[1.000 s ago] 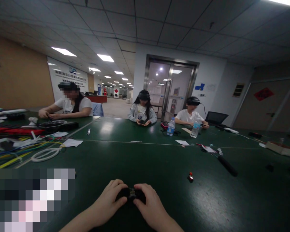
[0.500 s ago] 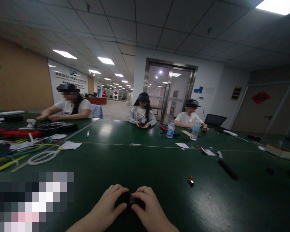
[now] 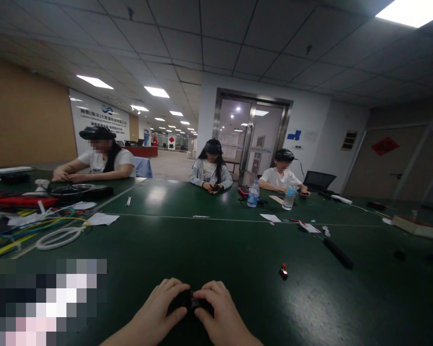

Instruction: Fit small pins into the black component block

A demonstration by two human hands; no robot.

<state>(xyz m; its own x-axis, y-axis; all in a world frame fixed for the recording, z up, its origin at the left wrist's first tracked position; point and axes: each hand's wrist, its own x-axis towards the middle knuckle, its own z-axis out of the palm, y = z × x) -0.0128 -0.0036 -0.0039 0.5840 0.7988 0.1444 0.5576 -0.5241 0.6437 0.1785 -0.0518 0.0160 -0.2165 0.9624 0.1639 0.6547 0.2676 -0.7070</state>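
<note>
Low in the head view, both hands grip one small black object (image 3: 192, 302) just above or on the green table. My left hand (image 3: 163, 303) wraps its left side, thumb in front and fingers over the top. From the other side my right hand (image 3: 219, 307) holds it the same way, its fingertips close to the left ones. The fingers cover most of the object, and its kind cannot be made out. To the right of my hands lies a small red and silver item (image 3: 283, 271).
Green table (image 3: 130, 254). Cables (image 3: 57, 238) and white paper (image 3: 103, 219) lie left, a wrench (image 3: 129, 201) farther back. Two water bottles (image 3: 253, 194), a black rod-like item (image 3: 337, 253) and an open box (image 3: 414, 226) are to the right. Three people (image 3: 211, 168) sit across.
The view has shifted slightly. Both hands stay on the black object, with little change in their grip. The person opposite has moved their hands a little.
</note>
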